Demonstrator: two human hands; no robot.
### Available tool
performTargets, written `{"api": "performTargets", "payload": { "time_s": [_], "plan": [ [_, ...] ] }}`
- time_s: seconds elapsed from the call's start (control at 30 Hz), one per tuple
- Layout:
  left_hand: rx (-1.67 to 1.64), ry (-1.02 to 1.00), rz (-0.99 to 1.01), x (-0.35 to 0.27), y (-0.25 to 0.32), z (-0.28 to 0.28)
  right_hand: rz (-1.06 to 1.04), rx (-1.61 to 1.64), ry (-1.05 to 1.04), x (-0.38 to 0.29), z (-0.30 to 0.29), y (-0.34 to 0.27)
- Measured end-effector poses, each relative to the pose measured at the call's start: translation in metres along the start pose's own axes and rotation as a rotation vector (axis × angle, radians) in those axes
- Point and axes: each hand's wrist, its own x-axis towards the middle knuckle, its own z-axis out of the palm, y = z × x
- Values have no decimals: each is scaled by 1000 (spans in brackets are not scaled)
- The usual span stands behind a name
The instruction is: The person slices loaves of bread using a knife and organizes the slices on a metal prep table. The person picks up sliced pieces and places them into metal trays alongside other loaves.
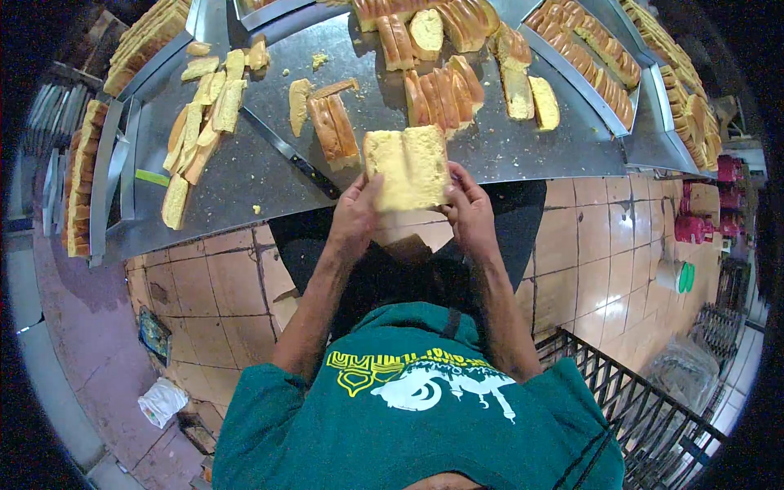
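Between my left hand (358,211) and my right hand (468,211) is a split piece of bread (405,166), its yellow crumb facing up; both hands grip its lower sides near the table's front edge. Just beyond it a brown-crusted bread piece (334,130) lies beside a trimmed crust slice (299,107). A long knife with a black handle (313,174) rests on the metal table (269,177), left of my left hand. Further back sits a row of glossy bread rolls (442,95). Cut bread slices (193,138) are heaped on the left.
Metal trays of bread (579,67) stand at the right, with another bread-filled tray (101,184) at the far left. A yellow-green strip (152,177) lies by the left slices. A black metal lattice (637,398) is low on the right. Crumbs dot the tabletop.
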Motion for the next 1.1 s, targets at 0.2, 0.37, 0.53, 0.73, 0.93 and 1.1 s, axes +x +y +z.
{"api": "performTargets", "payload": {
  "time_s": [0.2,0.37,0.53,0.73,0.93,1.1],
  "plan": [
    [-148,-100,-117,-1,5,-1,165,333,-155,4,-8,6],
    [232,-46,26,7,8,-3,85,121,-71,13,0,6],
    [765,-85,291,21,2,17,-270,-1002,55,36,31,-3],
    [543,163,188,18,-4,34,-314,-1336,73,55,45,-3],
    [828,77,568,8,-27,12,-263,-523,246,78,-56,-85],
    [1127,-23,725,28,-53,-12,-259,-568,535,201,-208,-207]
  ]
}}
